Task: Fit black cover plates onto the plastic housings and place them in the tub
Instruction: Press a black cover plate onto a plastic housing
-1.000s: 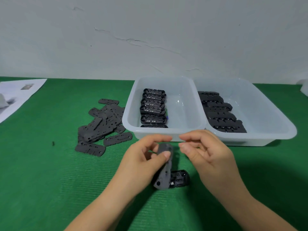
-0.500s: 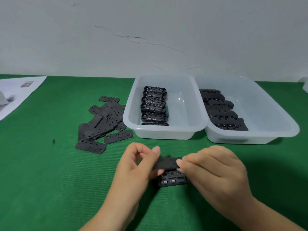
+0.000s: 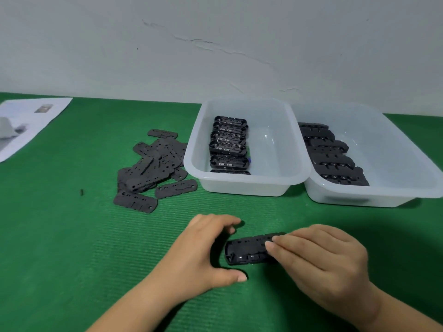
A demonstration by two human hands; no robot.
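A housing (image 3: 249, 250) is seen lying on the green mat (image 3: 60, 236) between both hands, with a cover plate (image 3: 251, 242) laid on its top face. The right hand (image 3: 318, 262) rests flat fingers on the plate's right end; no curl round it is evident. The left hand (image 3: 203, 250) is spread beside the left end, grasping nothing. The seating step is judged in hand. Even pressing along the plate is called for next, then transfer to the right tub (image 3: 383, 197), where covered units appear stacked. Loose plates (image 3: 153, 168) remain at left
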